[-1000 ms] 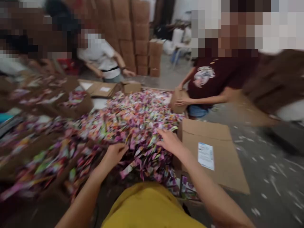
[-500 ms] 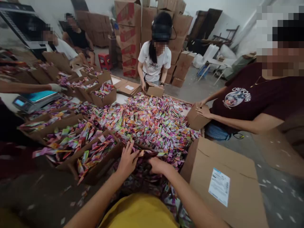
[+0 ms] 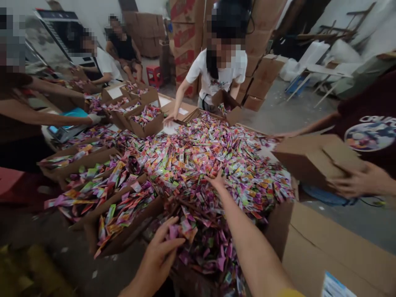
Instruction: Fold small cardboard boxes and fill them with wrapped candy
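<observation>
A broad heap of small, colourful flat packets covers the table in front of me. My right hand reaches out over the middle of this heap, fingers apart, touching packets. Closer to me, my left hand is open with thumb and fingers spread beside loose purple and orange packets at the heap's near edge. Whether its fingertips touch any is unclear. Below my right forearm, more packets lie in shadow in front of my body.
Open cartons full of packets line the left side. A large cardboard box stands at right front. Across the table a person in white tilts a carton; another person handles a box. A scale sits back left.
My right hand has moved forward onto the heap; my left has drawn back toward me. The person opposite has lifted and tilted their carton. At right, the box has moved off the table's edge.
</observation>
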The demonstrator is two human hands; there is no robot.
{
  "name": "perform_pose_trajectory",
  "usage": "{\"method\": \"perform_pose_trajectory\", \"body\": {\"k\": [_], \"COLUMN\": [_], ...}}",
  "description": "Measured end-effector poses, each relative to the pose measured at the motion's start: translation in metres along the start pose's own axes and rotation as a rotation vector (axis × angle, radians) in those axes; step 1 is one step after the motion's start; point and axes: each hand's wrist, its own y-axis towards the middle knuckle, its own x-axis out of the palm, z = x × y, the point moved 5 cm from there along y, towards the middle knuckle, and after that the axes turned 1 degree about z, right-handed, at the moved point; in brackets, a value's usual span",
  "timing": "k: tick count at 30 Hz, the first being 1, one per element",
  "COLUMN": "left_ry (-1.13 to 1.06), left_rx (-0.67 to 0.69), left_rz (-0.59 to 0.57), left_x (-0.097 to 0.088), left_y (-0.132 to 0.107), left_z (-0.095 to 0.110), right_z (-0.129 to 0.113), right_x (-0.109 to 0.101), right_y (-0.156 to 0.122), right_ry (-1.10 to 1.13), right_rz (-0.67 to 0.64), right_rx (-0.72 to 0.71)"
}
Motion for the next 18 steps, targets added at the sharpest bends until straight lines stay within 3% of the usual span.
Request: {"method": "perform_pose_trajectory", "body": {"k": [2,4,7,10,12,14,16,18], "left_ry": [0.037,0.013,-0.125,-0.303,-0.410,-0.477,-0.498,-0.498], "left_rx": [-0.206,-0.424,-0.661,-0.772,-0.761,-0.705,-0.647,-0.615], "left_rz": [0.170,0.273,0.330,0.323,0.266,0.171,0.112,0.116], "left_x": [-0.025,-0.043,-0.053,-0.041,-0.024,-0.002,0.017,0.024], "left_y": [-0.021,-0.039,-0.049,-0.037,-0.023,-0.010,-0.002,0.000], "left_z": [-0.026,-0.052,-0.077,-0.087,-0.088,-0.088,-0.090,-0.095], "right_z": [-0.009,-0.018,-0.034,-0.061,-0.082,-0.103,-0.102,-0.084], "right_x": [0.014,0.011,-0.022,-0.076,-0.107,-0.115,-0.085,-0.028], "right_y": [0.012,0.022,0.032,0.014,-0.028,-0.098,-0.170,-0.223], "right_ry": [-0.013,-0.022,-0.031,-0.023,-0.015,-0.030,-0.193,-0.525], "right_rz": [0.085,0.129,0.123,0.100,0.058,-0.095,-0.359,-0.559], "right_rx": [-0.008,-0.037,-0.144,-0.304,-0.461,-0.773,-0.854,-0.817]}}
